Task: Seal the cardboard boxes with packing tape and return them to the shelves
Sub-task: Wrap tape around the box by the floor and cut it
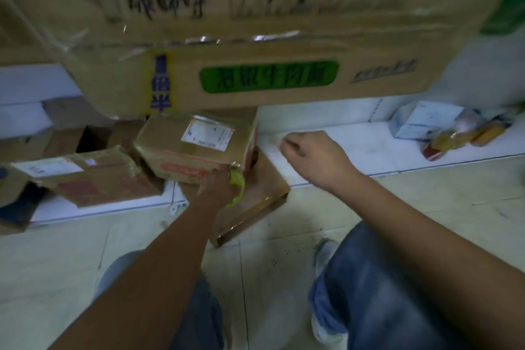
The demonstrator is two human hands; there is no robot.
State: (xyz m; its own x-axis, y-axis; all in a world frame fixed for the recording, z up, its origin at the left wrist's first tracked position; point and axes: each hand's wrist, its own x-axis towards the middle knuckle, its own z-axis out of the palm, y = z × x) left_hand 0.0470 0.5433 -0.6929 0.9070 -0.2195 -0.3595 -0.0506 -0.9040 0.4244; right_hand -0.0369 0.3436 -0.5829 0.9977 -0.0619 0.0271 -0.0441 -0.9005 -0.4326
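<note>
Box [196, 148] sits on the low shelf [355, 148], left hand [218, 187] gripping its near corner, right hand [309, 153] loosely curled, holding nothing, just beside.

Both bare arms reach forward and down, legs in jeans bent beneath. Left hand [218, 187] is out at full stretch, back of the hand up, fingers curled over something yellow-green at its far edge. Right hand [315, 155] is further out and higher, wrist bent left, fingers loosely curled inward, holding nothing that I can see. The two hands are apart.
</note>
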